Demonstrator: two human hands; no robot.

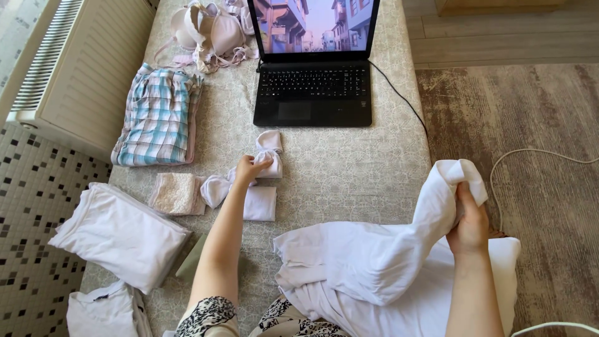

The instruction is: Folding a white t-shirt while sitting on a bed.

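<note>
Two hands work on the patterned bed cover (349,168). The left hand (249,168) reaches forward, its fingers closed on a small white rolled cloth (269,153) lying just in front of the open laptop (312,93), with more small white pieces (249,198) beside the wrist. The right hand (469,221) is clamped on a fold of a large white garment (374,262), lifted at the bed's right edge

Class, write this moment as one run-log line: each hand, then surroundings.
left hand: on rolled white socks | right hand: gripping white garment | nearby: laptop, folded plaid cloth
</note>
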